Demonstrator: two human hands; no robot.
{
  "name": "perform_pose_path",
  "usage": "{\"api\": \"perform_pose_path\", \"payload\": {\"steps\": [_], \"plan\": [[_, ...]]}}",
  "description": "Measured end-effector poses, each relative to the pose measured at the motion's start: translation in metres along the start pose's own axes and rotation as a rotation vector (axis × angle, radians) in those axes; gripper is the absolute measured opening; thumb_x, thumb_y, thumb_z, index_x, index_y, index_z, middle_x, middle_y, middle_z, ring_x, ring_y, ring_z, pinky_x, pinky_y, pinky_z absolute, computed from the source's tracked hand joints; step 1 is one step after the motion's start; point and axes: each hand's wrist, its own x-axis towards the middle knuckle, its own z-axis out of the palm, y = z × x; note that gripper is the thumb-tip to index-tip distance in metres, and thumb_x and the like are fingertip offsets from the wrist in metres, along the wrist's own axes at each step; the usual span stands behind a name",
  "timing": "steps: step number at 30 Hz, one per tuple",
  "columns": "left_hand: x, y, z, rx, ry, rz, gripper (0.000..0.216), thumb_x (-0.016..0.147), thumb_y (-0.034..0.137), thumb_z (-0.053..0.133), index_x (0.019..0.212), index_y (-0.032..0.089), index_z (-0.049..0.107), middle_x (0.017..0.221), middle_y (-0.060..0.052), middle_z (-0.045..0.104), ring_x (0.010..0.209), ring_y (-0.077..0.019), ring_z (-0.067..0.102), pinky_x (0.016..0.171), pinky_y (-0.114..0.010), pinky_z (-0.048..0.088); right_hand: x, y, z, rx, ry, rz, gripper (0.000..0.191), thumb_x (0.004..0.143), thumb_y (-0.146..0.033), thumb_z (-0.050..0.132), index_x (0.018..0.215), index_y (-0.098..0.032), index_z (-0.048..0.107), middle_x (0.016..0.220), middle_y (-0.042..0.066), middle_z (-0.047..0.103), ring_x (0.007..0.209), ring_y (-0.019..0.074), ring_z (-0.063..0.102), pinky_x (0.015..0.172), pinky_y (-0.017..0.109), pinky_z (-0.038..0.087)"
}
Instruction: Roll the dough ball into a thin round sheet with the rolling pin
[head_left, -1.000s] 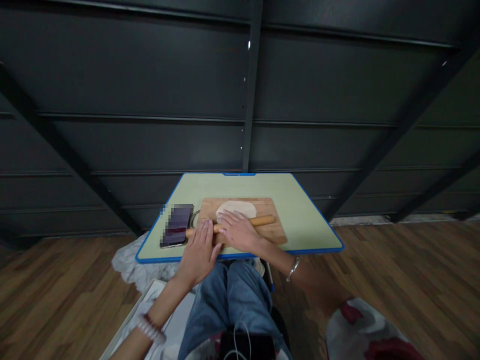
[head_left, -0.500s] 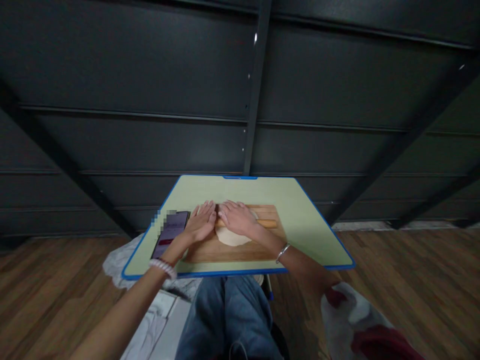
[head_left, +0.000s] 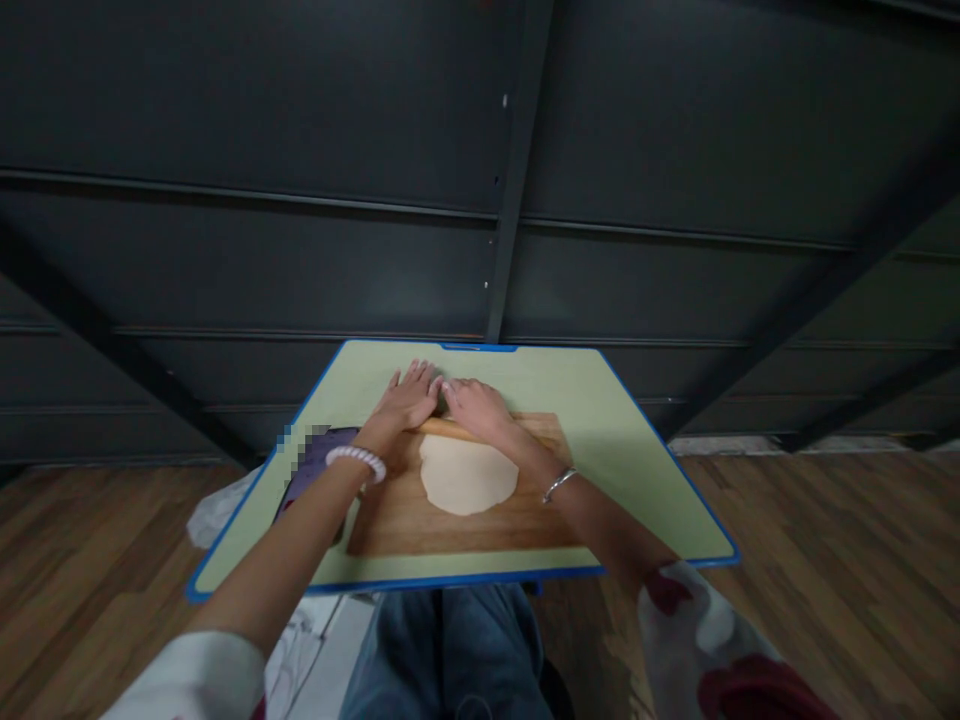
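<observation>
A flat, roundish sheet of dough [head_left: 469, 477] lies on a wooden board [head_left: 405, 535]. Across the board's far part runs a wooden rolling pin [head_left: 450, 429], just beyond the dough's middle. My left hand [head_left: 409, 400] rests flat over the pin's left part, its fingers stretched out past the board's far edge. Over the pin further right lies my right hand [head_left: 480, 410], palm down with fingers extended forward. Their thumb sides nearly meet. Neither hand wraps around the pin. My right forearm hides part of the pin's right end.
The board sits on a pale green table [head_left: 630, 480] with a blue rim. A phone [head_left: 319, 460] lies left of the board, partly behind my left forearm. Dark wall panels [head_left: 360, 270] stand behind the table. White cloth or plastic [head_left: 217, 512] shows at lower left.
Both hands have moved forward, away from me, with the rolling pin under them. More of the dough sheet is uncovered now. The view has shifted slightly, bringing the table closer.
</observation>
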Motion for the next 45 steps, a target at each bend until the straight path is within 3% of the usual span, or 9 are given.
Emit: {"api": "perform_pose_path", "payload": {"steps": [7, 10, 16, 25, 32, 38, 41, 45], "plan": [[0.003, 0.005, -0.003, 0.027, -0.072, -0.008, 0.057, 0.093, 0.031, 0.022, 0.144, 0.007, 0.027, 0.153, -0.015, 0.019, 0.143, -0.024, 0.012, 0.115, -0.047, 0.013, -0.001, 0.002, 0.001, 0.015, -0.013, 0.036, 0.036, 0.097, -0.022, 0.026, 0.106, -0.011, 0.06, 0.106, 0.016, 0.066, 0.098, 0.0238, 0.061, 0.083, 0.034, 0.047], [-0.009, 0.002, 0.001, 0.047, -0.063, -0.014, 0.057, 0.093, 0.03, 0.019, 0.145, 0.01, 0.026, 0.154, -0.012, 0.019, 0.143, -0.0229, 0.01, 0.115, -0.049, 0.01, -0.002, 0.001, 0.003, 0.006, -0.014, 0.017, 0.033, 0.095, -0.02, 0.029, 0.109, -0.01, 0.058, 0.109, 0.017, 0.064, 0.1, 0.0245, 0.059, 0.084, 0.036, 0.046], [-0.041, 0.003, -0.001, 0.074, -0.158, -0.029, 0.059, 0.092, 0.034, 0.014, 0.147, 0.014, 0.021, 0.155, -0.006, 0.017, 0.143, -0.0211, 0.005, 0.115, -0.05, 0.007, -0.009, -0.005, 0.006, 0.043, 0.002, 0.013, 0.036, 0.098, -0.028, 0.024, 0.11, -0.012, 0.055, 0.112, 0.014, 0.061, 0.104, 0.0228, 0.055, 0.085, 0.036, 0.044], [-0.084, 0.009, 0.001, 0.073, -0.052, -0.001, 0.059, 0.092, 0.031, 0.014, 0.144, 0.007, 0.028, 0.152, -0.01, 0.026, 0.142, -0.0207, 0.015, 0.115, -0.045, 0.012, -0.037, -0.017, 0.001, 0.029, 0.027, 0.001, 0.034, 0.098, -0.032, 0.028, 0.106, -0.014, 0.056, 0.109, 0.01, 0.063, 0.103, 0.0219, 0.055, 0.087, 0.037, 0.038], [-0.12, 0.019, 0.004, 0.049, 0.046, 0.028, 0.059, 0.094, 0.032, 0.014, 0.142, 0.001, 0.029, 0.15, -0.016, 0.03, 0.141, -0.0232, 0.02, 0.115, -0.041, 0.015, -0.063, -0.026, -0.001, 0.032, 0.129, -0.057, 0.032, 0.097, -0.029, 0.032, 0.107, -0.013, 0.058, 0.109, 0.011, 0.064, 0.106, 0.0206, 0.054, 0.091, 0.034, 0.036], [-0.155, 0.03, 0.016, -0.016, 0.174, 0.116, 0.062, 0.094, 0.044, 0.022, 0.139, 0.003, 0.035, 0.145, -0.02, 0.037, 0.137, -0.0252, 0.03, 0.111, -0.039, 0.025, -0.1, -0.03, -0.004, 0.05, 0.183, -0.141, 0.032, 0.097, -0.032, 0.034, 0.113, -0.015, 0.057, 0.12, 0.011, 0.061, 0.111, 0.0221, 0.052, 0.097, 0.038, 0.033], [-0.175, 0.034, 0.023, -0.065, 0.259, 0.175, 0.065, 0.093, 0.049, 0.027, 0.139, 0.005, 0.034, 0.145, -0.019, 0.038, 0.137, -0.0259, 0.031, 0.111, -0.042, 0.026, -0.123, -0.032, -0.003, 0.03, 0.205, -0.181, 0.032, 0.095, -0.037, 0.042, 0.111, -0.015, 0.057, 0.116, 0.011, 0.062, 0.108, 0.0237, 0.054, 0.098, 0.04, 0.032], [-0.201, 0.038, 0.027, -0.133, 0.288, 0.292, 0.064, 0.092, 0.046, 0.036, 0.142, 0.007, 0.029, 0.148, -0.017, 0.034, 0.138, -0.0255, 0.028, 0.112, -0.043, 0.026, -0.143, -0.032, -0.001, -0.021, 0.228, -0.198, 0.029, 0.091, -0.033, 0.051, 0.111, -0.014, 0.055, 0.112, 0.011, 0.063, 0.105, 0.0239, 0.054, 0.096, 0.04, 0.035]]}}
